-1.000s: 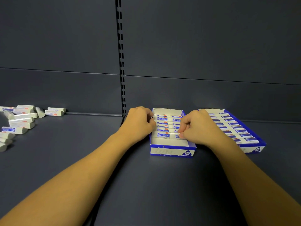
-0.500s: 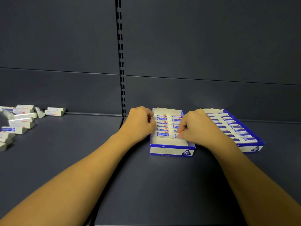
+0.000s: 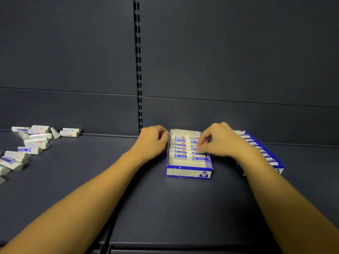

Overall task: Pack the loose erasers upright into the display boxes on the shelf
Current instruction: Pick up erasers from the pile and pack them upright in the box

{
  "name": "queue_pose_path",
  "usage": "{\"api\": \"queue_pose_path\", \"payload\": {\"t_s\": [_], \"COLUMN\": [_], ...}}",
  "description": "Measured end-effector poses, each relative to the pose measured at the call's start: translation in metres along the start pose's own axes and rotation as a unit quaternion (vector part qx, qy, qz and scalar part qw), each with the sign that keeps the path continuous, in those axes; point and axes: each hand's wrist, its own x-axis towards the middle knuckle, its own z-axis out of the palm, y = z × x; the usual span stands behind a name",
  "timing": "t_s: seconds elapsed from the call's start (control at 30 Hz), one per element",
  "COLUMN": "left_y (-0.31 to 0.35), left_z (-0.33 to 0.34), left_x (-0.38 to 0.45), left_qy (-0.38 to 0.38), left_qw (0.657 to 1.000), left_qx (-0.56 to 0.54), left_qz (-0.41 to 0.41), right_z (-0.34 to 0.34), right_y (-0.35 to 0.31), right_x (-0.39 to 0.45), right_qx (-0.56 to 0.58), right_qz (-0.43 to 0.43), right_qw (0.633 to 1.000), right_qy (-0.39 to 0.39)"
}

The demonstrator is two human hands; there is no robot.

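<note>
Erasers [image 3: 180, 156]: white rectangular blocks, boxed.

Dark shelf [image 3: 165, 208]: loose erasers [image 3: 34, 142] scattered at far left; blue display box [image 3: 189, 172] at centre, part-filled; second display box [image 3: 264, 153] just beside it, right.

Back wall [image 3: 238, 52]: dark grey panels stood behind the shelf, with a horizontal seam running across them low down.
Slotted upright [image 3: 138, 70]: a black strip with paired slots ran vertically between the left and right panels, down to the shelf.
Shelf surface [image 3: 174, 208]: it was dark grey and matte; a seam ran from front to back left of centre.
</note>
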Motion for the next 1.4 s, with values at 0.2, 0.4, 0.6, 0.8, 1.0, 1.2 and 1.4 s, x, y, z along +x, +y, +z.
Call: {"api": "queue_pose_path", "payload": {"t_s": [0.2,0.4,0.6,0.8,1.0,1.2,1.4], "left_y": [-0.011,-0.02,-0.021,-0.038,-0.074,-0.112,-0.142], "left_z": [-0.044,-0.084,-0.135,-0.195,-0.25,-0.307,-0.359], "left_x": [0.005,-0.027,-0.07,-0.117,-0.166,-0.213,-0.243], "left_qy": [-0.031,-0.074,-0.024,0.005,0.035,0.045,0.025], "left_qw": [0.99,0.95,0.912,0.886,0.885,0.883,0.884], "left_qx": [0.133,0.29,0.375,0.401,0.381,0.379,0.394], "left_qz": [-0.041,-0.092,-0.163,-0.232,-0.265,-0.273,-0.25], "right_z": [-0.031,-0.025,-0.011,0.013,0.038,0.061,0.082], "right_y": [0.017,-0.031,-0.101,-0.16,-0.234,-0.322,-0.393], "right_x": [0.017,0.03,0.036,0.023,0.008,-0.01,-0.027], "right_qx": [-0.043,-0.105,-0.134,-0.15,-0.157,-0.148,-0.132], "right_qz": [0.017,-0.063,-0.148,-0.167,-0.187,-0.201,-0.196], "right_qw": [0.998,0.991,0.979,0.974,0.969,0.968,0.972], "right_qy": [0.047,0.044,0.031,-0.023,-0.036,-0.028,-0.017]}}
